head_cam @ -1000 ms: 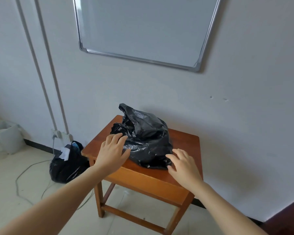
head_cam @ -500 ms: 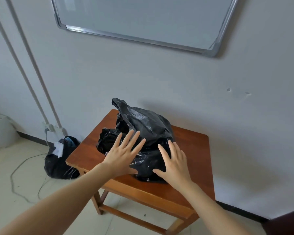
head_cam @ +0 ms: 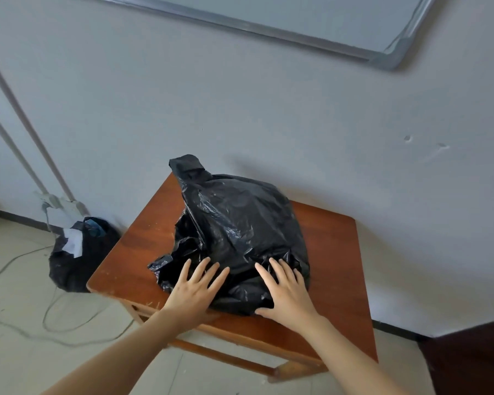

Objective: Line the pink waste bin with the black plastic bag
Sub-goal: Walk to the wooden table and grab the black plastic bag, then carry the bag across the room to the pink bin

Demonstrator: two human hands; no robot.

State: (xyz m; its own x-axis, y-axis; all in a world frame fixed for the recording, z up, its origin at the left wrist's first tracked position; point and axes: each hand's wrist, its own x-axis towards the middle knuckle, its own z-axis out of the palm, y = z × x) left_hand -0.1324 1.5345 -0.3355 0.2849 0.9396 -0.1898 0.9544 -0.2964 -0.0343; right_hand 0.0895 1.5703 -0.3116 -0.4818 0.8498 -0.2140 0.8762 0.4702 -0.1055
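A crumpled black plastic bag (head_cam: 240,223) lies in a heap on a small brown wooden table (head_cam: 331,252), one handle sticking up at its far left. My left hand (head_cam: 194,292) rests flat on the bag's near left side, fingers spread. My right hand (head_cam: 285,295) lies flat on the near right side, fingers apart too. Neither hand grips the plastic. No pink bin is visible; whatever is under the bag is hidden.
A filled black rubbish bag (head_cam: 77,252) with white paper on top sits on the floor left of the table. A grey cable (head_cam: 17,323) loops over the tiled floor. Two pipes (head_cam: 26,124) run down the wall; a whiteboard (head_cam: 354,21) hangs above. Dark furniture (head_cam: 474,357) stands at the right.
The view has come closer and tilted down. Both hands moved from the table's front edge onto the bag and now lie flat on its near side.
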